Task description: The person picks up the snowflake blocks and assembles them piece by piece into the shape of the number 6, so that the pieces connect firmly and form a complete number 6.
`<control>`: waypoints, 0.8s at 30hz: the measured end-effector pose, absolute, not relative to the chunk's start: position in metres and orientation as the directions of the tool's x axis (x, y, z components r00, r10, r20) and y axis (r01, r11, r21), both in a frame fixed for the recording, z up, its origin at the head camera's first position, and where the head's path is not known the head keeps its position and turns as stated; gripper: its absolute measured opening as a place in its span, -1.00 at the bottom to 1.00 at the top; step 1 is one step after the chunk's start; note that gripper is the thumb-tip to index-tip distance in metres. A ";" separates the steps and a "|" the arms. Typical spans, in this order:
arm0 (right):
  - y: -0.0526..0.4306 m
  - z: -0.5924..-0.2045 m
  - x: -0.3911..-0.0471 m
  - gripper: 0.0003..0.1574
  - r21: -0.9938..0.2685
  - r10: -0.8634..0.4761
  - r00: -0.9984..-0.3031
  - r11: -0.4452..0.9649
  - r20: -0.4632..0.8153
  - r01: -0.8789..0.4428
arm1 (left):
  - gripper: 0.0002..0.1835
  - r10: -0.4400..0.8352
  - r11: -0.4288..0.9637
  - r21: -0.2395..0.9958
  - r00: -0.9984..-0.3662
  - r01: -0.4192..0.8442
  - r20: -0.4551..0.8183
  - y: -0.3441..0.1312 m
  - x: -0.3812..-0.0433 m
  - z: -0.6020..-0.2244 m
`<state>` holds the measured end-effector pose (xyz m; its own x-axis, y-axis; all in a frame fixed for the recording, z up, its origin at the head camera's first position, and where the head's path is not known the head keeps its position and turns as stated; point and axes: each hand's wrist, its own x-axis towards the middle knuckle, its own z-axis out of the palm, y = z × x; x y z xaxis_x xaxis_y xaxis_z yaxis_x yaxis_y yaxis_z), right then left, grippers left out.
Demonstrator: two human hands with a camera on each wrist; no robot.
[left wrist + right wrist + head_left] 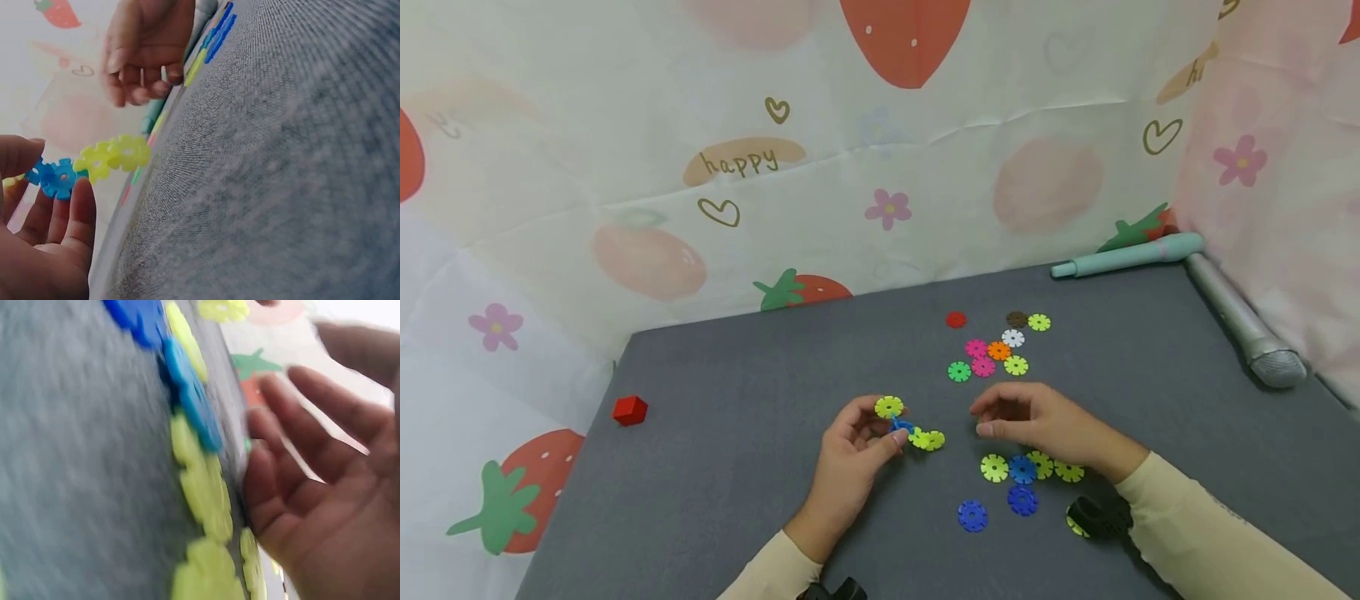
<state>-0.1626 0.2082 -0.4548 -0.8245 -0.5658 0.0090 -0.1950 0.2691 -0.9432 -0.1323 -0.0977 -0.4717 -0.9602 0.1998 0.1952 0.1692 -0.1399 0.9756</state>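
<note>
My left hand [852, 450] pinches a small chain of notched plastic discs between thumb and fingers, raised over the grey table. In the left wrist view the chain shows a blue disc [61, 177] at the fingertips, with joined yellow discs [128, 152] sticking out to the right. Another yellow disc [889, 407] stands at the chain's upper end in the head view. My right hand [1037, 418] hovers to the right with loosely bent fingers and nothing between them. Just below it lie a yellow disc [995, 468] and a blue disc [1022, 469].
Loose discs in several colours, among them an orange disc [999, 351], lie farther back. Two dark blue discs lie nearer, one the blue disc [973, 516]. A red block [630, 410] sits at left. A silver microphone [1247, 321] and a teal stick-like object [1127, 255] lie back right.
</note>
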 end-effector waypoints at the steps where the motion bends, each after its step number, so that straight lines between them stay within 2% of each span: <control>1: 0.210 -0.455 -0.163 -0.68 -0.937 -0.584 -0.812 0.290 -0.013 -0.193 | -0.59 0.196 -0.142 0.975 -0.961 0.171 0.197 -0.098 -0.133 -0.472; 5: 0.214 -0.456 -0.165 -0.63 -0.892 -0.662 -0.747 0.372 -0.061 -0.257 | -0.57 0.183 -0.127 0.975 -0.962 0.182 0.203 -0.097 -0.133 -0.472; 10: 0.213 -0.453 -0.163 -0.70 -0.820 -0.722 -0.691 0.415 -0.033 -0.394 | -0.58 0.169 -0.091 0.977 -0.964 0.191 0.204 -0.097 -0.134 -0.473; 15: 0.209 -0.451 -0.161 -0.80 -0.802 -0.734 -0.679 0.423 -0.029 -0.423 | -0.62 0.158 -0.087 0.979 -0.968 0.185 0.197 -0.097 -0.134 -0.475; 22: 0.212 -0.452 -0.162 -0.66 -0.787 -0.748 -0.663 0.414 -0.008 -0.457 | -0.64 0.185 -0.145 0.974 -0.963 0.173 0.198 -0.097 -0.133 -0.473; 24: 0.214 -0.453 -0.162 -0.68 -0.782 -0.757 -0.653 0.406 0.002 -0.473 | -0.62 0.205 -0.173 0.972 -0.960 0.157 0.191 -0.097 -0.133 -0.473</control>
<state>-0.1617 0.2138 -0.4530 -0.6535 -0.7569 0.0021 -0.4725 0.4058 -0.7824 -0.1329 -0.0965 -0.4727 -0.9599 0.2050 0.1915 0.1571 -0.1729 0.9723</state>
